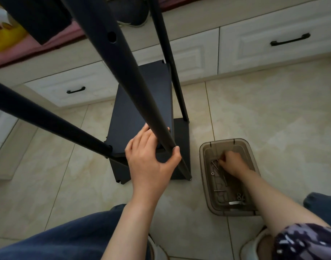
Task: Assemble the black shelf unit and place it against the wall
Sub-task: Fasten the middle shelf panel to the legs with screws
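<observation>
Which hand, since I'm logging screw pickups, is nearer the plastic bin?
Right. The right hand is inside the plastic bin, fingers down among the screws; the left hand is outside it to its left, gripping the black pole.

beige floor tiles [273, 109] run up to white drawers [264, 47] with black handles [290, 41]. above them lies a pink cushion [48, 51], a dark shoe [130, 14] nearby. my blue jeans [67, 239] fill the lower left.

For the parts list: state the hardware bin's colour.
Translucent smoky-brown plastic bin, clearest in head view.
</observation>
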Available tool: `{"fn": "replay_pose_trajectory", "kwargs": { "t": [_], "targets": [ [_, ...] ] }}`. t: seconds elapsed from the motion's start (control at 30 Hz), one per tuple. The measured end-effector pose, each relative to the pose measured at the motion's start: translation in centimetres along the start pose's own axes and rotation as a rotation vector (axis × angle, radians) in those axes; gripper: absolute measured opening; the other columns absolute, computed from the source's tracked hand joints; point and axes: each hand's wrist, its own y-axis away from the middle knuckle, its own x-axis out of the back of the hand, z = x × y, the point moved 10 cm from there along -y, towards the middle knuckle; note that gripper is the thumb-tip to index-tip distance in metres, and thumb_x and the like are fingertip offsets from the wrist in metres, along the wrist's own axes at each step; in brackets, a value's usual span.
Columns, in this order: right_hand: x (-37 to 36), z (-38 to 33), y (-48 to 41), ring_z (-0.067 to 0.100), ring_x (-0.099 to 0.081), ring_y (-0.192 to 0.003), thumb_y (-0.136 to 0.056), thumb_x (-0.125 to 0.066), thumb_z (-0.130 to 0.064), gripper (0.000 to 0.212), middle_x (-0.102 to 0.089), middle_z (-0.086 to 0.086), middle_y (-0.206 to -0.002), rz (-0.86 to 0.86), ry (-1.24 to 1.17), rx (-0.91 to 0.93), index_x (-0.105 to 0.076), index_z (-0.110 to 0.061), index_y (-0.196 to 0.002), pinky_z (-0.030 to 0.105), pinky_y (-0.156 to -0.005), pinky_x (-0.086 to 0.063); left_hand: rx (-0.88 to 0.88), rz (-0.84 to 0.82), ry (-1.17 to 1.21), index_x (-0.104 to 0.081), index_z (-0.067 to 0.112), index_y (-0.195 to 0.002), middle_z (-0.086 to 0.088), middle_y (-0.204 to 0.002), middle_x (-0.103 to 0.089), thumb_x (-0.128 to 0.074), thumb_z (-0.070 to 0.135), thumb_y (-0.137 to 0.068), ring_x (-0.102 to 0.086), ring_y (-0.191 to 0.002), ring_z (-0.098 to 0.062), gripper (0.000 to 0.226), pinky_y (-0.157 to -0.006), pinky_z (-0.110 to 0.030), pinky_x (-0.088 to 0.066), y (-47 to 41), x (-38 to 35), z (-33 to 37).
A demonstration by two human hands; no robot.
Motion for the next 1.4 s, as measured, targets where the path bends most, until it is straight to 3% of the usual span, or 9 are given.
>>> {"fn": "replay_pose_trajectory", "kwargs": {
  "t": [0.13, 0.33, 0.47, 0.63, 0.83, 1.0, 1.17, 1.27, 1.4],
  "targets": [
    [1.6, -1.2, 0.7, 0.034, -0.061, -0.102, -0.093, -0.062, -0.018, 0.011, -0.067, 0.019, -0.103, -0.021, 0.015, -0.028, -0.056, -0.010, -0.087, 0.030, -0.076, -0.043, 0.052, -0.030, -0.020, -0.059, 0.036, -0.119, 0.010, -0.131, -0.063, -0.058, 0.050, -0.081, -0.045, -0.139, -0.013, 0.040, -0.116, -0.040, -0.024, -0.2, -0.1, -0.3],
    [3.7, -5.7, 3.2, 0.024, -0.066, -0.096, -0.093, -0.061, -0.014, 0.015, -0.071, 0.010, -0.099, -0.019, -0.019, 0.074, -0.072, -0.008, -0.102, 0.026, -0.078, -0.047, 0.131, -0.136, -0.018, -0.063, 0.033, -0.120, 0.017, -0.134, -0.058, -0.075, 0.038, -0.083, -0.037, -0.142, -0.008, 0.039, -0.123, -0.038, -0.009, -1.0, 0.1, 0.1],
    [6.9, -9.5, 6.6, 0.010, -0.066, -0.076, -0.096, -0.063, -0.023, 0.012, -0.069, -0.004, -0.081, 0.121, -0.399, 0.138, -0.069, -0.012, -0.097, 0.025, -0.071, -0.052, 0.136, -0.291, -0.122, -0.062, 0.035, -0.122, 0.017, -0.136, -0.052, -0.076, 0.043, -0.084, -0.033, -0.142, -0.010, 0.041, -0.125, -0.047, 0.005, -2.3, 0.0, 0.4],
    [8.7, -14.4, 10.2, 0.015, -0.070, -0.086, -0.105, -0.042, -0.032, 0.023, -0.073, 0.002, -0.088, 0.169, -0.773, 0.199, -0.058, -0.016, -0.097, 0.031, -0.074, -0.055, 0.163, -0.454, 0.048, -0.053, 0.030, -0.135, 0.011, -0.154, -0.044, -0.071, 0.028, -0.091, -0.002, -0.156, -0.020, 0.047, -0.117, -0.056, 0.018, -2.0, -0.1, 1.2],
    [6.2, -20.4, 12.4, 0.021, -0.066, -0.102, -0.105, -0.036, -0.044, 0.039, -0.068, 0.009, -0.109, -0.010, -0.705, 0.350, -0.061, -0.015, -0.115, 0.041, -0.091, -0.054, 0.188, -0.480, 0.084, -0.034, 0.032, -0.153, 0.009, -0.154, -0.045, -0.073, 0.022, -0.091, -0.003, -0.156, -0.024, 0.074, -0.118, -0.061, 0.015, -1.2, 1.0, 1.3],
    [5.9, -21.3, 14.1, 0.029, -0.070, -0.076, -0.107, -0.037, -0.036, 0.037, -0.070, 0.016, -0.090, -0.086, -0.736, 0.427, -0.057, -0.005, -0.111, 0.042, -0.070, -0.058, 0.242, -0.403, 0.203, -0.036, 0.034, -0.151, 0.009, -0.145, -0.054, -0.076, 0.021, -0.088, -0.017, -0.154, -0.022, 0.075, -0.121, -0.062, 0.009, -0.2, 3.0, 0.9],
    [6.2, -23.8, 15.9, 0.023, -0.057, -0.055, -0.108, -0.029, -0.031, 0.040, -0.057, 0.015, -0.071, -0.030, -0.687, 0.440, -0.050, 0.002, -0.103, 0.033, -0.051, -0.048, 0.328, -0.244, 0.403, -0.045, 0.027, -0.147, 0.016, -0.102, -0.069, -0.087, 0.025, -0.077, -0.061, -0.116, -0.007, 0.082, -0.115, -0.046, -0.038, 0.4, 6.3, -2.2],
    [6.1, -25.2, 16.4, 0.019, -0.058, -0.055, -0.108, -0.030, -0.029, 0.032, -0.057, 0.014, -0.074, -0.011, -0.633, 0.428, -0.048, -0.006, -0.096, 0.026, -0.048, -0.047, 0.375, -0.207, 0.486, -0.062, 0.019, -0.131, 0.010, -0.114, -0.070, -0.086, 0.021, -0.078, -0.062, -0.110, -0.001, 0.059, -0.104, -0.020, -0.047, 1.5, 7.7, -3.9],
    [5.1, -27.1, 16.5, 0.016, -0.061, -0.058, -0.108, -0.033, -0.030, 0.026, -0.062, 0.011, -0.074, -0.009, -0.472, 0.446, -0.048, -0.016, -0.091, 0.023, -0.050, -0.047, 0.458, -0.202, 0.541, -0.070, 0.025, -0.099, 0.013, -0.138, -0.055, -0.083, 0.020, -0.081, -0.057, -0.117, -0.003, 0.023, -0.103, -0.023, -0.044, 3.3, 8.1, -7.4]
  ]
}}
